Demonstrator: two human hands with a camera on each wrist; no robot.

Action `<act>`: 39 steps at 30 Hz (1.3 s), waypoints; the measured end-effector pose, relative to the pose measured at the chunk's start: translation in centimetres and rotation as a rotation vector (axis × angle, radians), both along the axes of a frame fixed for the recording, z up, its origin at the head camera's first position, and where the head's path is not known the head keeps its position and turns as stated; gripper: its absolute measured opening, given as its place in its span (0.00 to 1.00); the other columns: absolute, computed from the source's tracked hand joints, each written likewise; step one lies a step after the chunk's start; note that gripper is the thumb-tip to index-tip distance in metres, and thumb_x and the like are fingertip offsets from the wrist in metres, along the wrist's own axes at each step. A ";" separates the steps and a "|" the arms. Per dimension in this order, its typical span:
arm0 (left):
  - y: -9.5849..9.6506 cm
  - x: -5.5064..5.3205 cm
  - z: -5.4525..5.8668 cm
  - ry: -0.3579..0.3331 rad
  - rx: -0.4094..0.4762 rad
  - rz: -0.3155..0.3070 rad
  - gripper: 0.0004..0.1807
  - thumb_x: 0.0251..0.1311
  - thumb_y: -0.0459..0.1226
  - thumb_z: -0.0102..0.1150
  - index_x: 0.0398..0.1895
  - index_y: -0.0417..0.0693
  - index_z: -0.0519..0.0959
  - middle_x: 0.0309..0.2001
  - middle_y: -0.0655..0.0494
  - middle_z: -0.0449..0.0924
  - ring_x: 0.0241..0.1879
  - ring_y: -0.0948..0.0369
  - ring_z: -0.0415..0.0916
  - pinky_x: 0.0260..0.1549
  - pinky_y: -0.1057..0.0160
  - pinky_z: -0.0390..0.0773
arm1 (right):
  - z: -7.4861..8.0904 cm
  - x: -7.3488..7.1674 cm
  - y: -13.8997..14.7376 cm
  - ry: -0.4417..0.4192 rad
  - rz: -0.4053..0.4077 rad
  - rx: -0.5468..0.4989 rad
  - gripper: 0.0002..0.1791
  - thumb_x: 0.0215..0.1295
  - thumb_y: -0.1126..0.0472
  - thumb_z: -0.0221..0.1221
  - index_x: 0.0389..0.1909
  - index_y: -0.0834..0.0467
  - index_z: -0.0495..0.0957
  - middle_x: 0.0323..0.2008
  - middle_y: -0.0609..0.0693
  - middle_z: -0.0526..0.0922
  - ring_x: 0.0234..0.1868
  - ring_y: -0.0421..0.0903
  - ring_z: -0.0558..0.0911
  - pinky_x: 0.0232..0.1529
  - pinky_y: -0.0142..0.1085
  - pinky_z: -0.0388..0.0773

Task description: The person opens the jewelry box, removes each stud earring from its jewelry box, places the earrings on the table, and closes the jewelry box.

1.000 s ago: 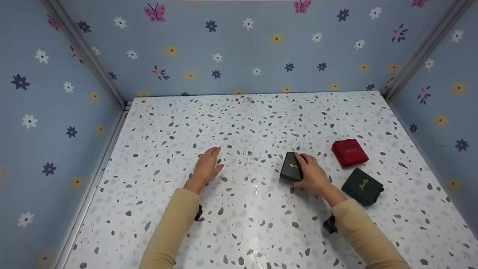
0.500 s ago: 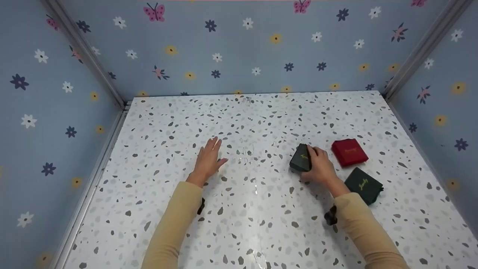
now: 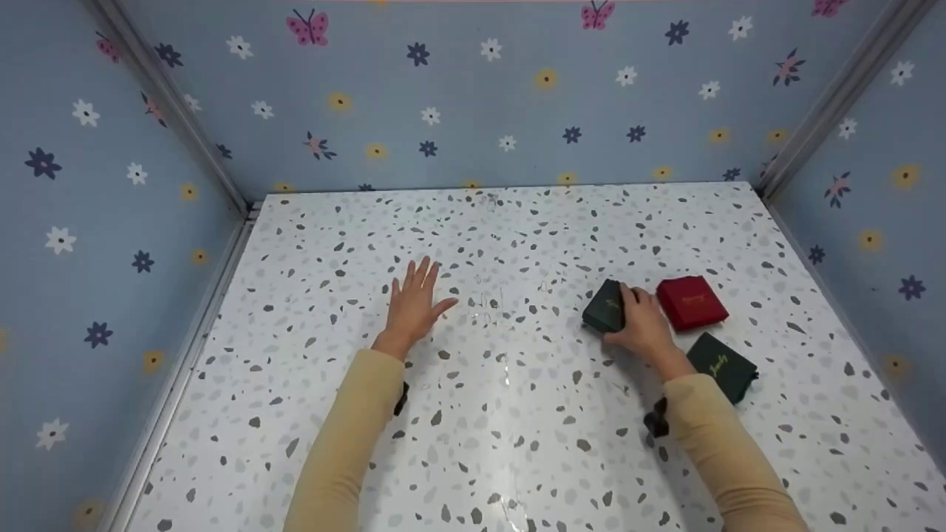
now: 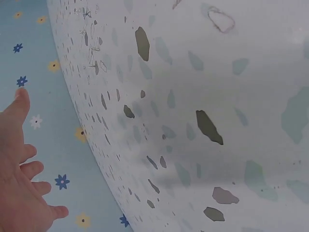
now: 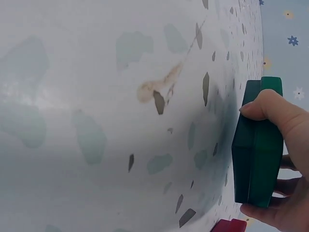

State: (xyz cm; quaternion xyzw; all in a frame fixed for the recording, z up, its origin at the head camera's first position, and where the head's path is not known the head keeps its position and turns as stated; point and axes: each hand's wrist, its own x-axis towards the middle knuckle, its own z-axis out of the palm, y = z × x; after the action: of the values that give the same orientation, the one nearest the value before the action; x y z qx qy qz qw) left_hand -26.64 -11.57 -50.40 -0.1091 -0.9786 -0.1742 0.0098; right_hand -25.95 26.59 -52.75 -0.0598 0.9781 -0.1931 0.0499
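My right hand (image 3: 647,325) grips a dark green jewelry box (image 3: 604,306) by its right side. In the right wrist view the thumb lies across the seam of the green box (image 5: 256,145), and fingers curl beneath. Just right of that hand sits a red jewelry box (image 3: 692,302) with gold lettering. A second dark green jewelry box (image 3: 724,366), also gold-lettered, lies nearer me, partly hidden by my right wrist. On the left, my left hand (image 3: 414,310) has its fingers spread and holds nothing; the left wrist view shows the same hand (image 4: 21,174).
A white speckled tabletop (image 3: 480,414) spreads beneath both hands. Blue flowered walls (image 3: 473,96) enclose it at the back and both sides. A corner of the red box (image 5: 229,225) shows at the bottom of the right wrist view.
My right hand has carried the green box rightward and slightly away from me, closer to the red box. My left hand has moved slightly forward and its fingers have spread.
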 end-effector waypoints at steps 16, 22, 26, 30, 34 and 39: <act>-0.1 -0.7 1.1 0.055 -0.024 0.029 0.43 0.57 0.60 0.41 0.68 0.46 0.46 0.68 0.47 0.40 0.66 0.49 0.31 0.57 0.40 0.36 | -0.4 -0.4 0.9 -0.050 -0.019 0.010 0.55 0.40 0.55 0.69 0.66 0.65 0.46 0.59 0.70 0.52 0.58 0.64 0.54 0.51 0.57 0.60; -0.1 -0.8 1.3 0.050 -0.027 0.032 0.43 0.56 0.60 0.41 0.69 0.46 0.45 0.69 0.48 0.38 0.66 0.50 0.30 0.58 0.41 0.35 | -0.4 -0.3 1.1 -0.076 -0.023 0.005 0.56 0.41 0.54 0.68 0.66 0.64 0.45 0.60 0.69 0.51 0.58 0.64 0.53 0.51 0.57 0.60; -0.2 -0.9 1.4 0.042 -0.036 0.029 0.44 0.56 0.61 0.39 0.69 0.46 0.44 0.69 0.48 0.37 0.66 0.50 0.29 0.58 0.41 0.35 | -0.2 -0.4 1.2 -0.102 -0.020 -0.007 0.56 0.42 0.52 0.68 0.67 0.64 0.43 0.60 0.70 0.51 0.59 0.65 0.53 0.52 0.57 0.59; -0.2 -1.1 1.5 0.032 -0.040 0.032 0.44 0.57 0.61 0.38 0.69 0.46 0.43 0.69 0.48 0.36 0.66 0.50 0.30 0.59 0.43 0.35 | 0.1 -0.4 1.1 -0.113 -0.015 -0.011 0.59 0.41 0.48 0.68 0.66 0.65 0.42 0.61 0.71 0.49 0.60 0.67 0.50 0.54 0.58 0.56; 0.0 -1.2 1.9 0.026 -0.053 0.029 0.44 0.57 0.61 0.38 0.69 0.46 0.42 0.69 0.47 0.36 0.66 0.50 0.31 0.59 0.44 0.36 | 0.6 -0.7 0.9 -0.118 -0.014 -0.023 0.61 0.40 0.44 0.68 0.66 0.65 0.41 0.63 0.70 0.45 0.62 0.68 0.45 0.56 0.58 0.51; 0.3 -1.2 2.3 0.027 -0.067 0.024 0.44 0.57 0.61 0.39 0.69 0.45 0.43 0.69 0.47 0.36 0.66 0.49 0.32 0.59 0.44 0.36 | 1.5 -1.5 0.4 -0.097 0.019 -0.013 0.59 0.43 0.42 0.65 0.67 0.64 0.41 0.64 0.70 0.43 0.63 0.68 0.43 0.57 0.60 0.43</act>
State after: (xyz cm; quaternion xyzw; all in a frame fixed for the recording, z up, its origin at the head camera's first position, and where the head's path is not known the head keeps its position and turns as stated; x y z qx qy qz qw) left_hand -27.88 -11.29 -48.09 -0.1002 -0.9849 -0.1398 0.0215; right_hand -27.43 27.01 -51.22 -0.0600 0.9727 -0.2016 0.0985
